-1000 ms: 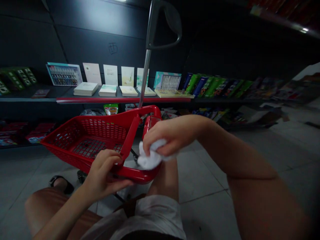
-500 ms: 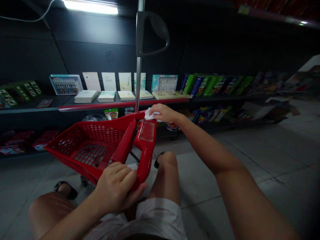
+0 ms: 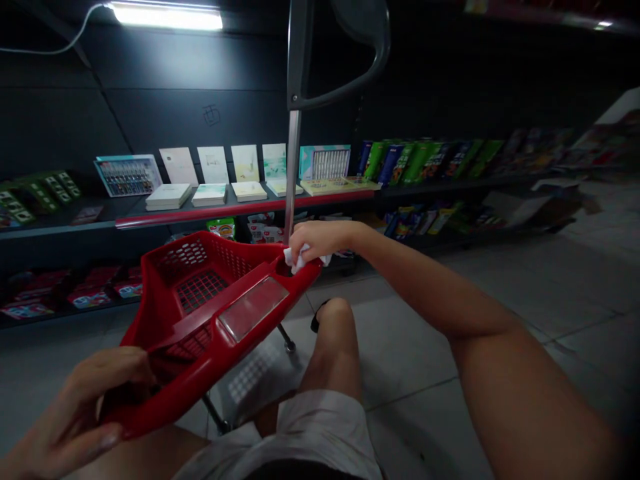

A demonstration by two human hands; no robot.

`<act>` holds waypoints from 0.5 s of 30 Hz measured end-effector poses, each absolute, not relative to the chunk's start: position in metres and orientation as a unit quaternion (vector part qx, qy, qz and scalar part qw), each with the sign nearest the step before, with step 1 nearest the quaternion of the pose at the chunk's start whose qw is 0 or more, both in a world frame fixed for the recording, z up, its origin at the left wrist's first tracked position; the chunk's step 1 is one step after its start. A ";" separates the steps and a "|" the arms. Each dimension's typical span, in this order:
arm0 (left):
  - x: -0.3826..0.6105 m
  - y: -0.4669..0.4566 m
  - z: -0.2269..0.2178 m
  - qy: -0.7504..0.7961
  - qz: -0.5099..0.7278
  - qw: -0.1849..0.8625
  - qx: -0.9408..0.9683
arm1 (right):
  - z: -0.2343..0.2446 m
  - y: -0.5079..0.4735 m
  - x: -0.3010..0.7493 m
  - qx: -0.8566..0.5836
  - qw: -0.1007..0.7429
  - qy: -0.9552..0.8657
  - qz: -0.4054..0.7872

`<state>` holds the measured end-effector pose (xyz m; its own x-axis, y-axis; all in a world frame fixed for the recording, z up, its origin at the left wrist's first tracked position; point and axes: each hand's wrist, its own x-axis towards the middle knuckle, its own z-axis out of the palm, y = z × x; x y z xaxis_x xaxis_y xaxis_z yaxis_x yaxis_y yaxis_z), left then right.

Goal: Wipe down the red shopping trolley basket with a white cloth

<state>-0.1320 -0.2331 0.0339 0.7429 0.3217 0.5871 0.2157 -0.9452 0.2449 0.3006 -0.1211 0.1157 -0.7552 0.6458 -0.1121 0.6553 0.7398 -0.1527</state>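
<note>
A red plastic shopping basket (image 3: 200, 320) on a wheeled frame is tilted in front of me above my knees. My left hand (image 3: 75, 413) grips its near left corner, fingers curled over the rim. My right hand (image 3: 315, 241) is closed on a small white cloth (image 3: 296, 260) and presses it against the basket's far right corner, beside the metal pull-handle pole (image 3: 291, 173). The grey handle grip (image 3: 350, 53) stands above.
Dark shelves behind carry white books (image 3: 170, 195), boxed sets (image 3: 127, 173) and green and blue packs (image 3: 415, 160). A lower shelf holds red packets (image 3: 100, 290). Grey tiled floor (image 3: 500, 300) spreads to the right. A tube light (image 3: 165, 15) glows overhead.
The basket has swung round so its broad front rim faces me. My left hand shifted to the near left corner. My right hand and cloth stayed at the far corner by the pole.
</note>
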 end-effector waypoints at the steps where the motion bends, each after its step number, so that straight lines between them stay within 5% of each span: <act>1: -0.144 -0.228 0.035 0.185 0.327 0.106 0.921 | 0.118 -0.123 0.311 0.354 0.010 0.924 -0.146; 4: -0.161 -0.224 0.046 0.257 0.248 0.162 0.920 | 0.119 -0.120 0.337 0.430 -0.160 0.855 -0.242; 7: -0.135 -0.236 0.062 0.386 0.213 0.133 0.888 | 0.110 -0.112 0.329 0.450 -0.543 0.675 -0.218; 9: -0.104 -0.245 0.071 0.468 0.183 0.049 0.863 | 0.099 -0.116 0.304 0.377 -0.705 0.554 -0.232; 12: -0.070 -0.247 0.079 0.525 0.081 -0.076 0.844 | 0.076 -0.141 0.261 0.321 -0.744 0.555 -0.189; 15: -0.066 -0.233 0.080 0.505 0.059 -0.093 0.856 | 0.050 -0.169 0.241 0.349 -0.709 0.609 -0.068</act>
<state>-0.0664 -0.2333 0.0796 0.4835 0.8534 0.1949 0.8753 -0.4729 -0.1007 0.2413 -0.1689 0.0498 0.2495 0.5216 0.8159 0.3285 0.7470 -0.5780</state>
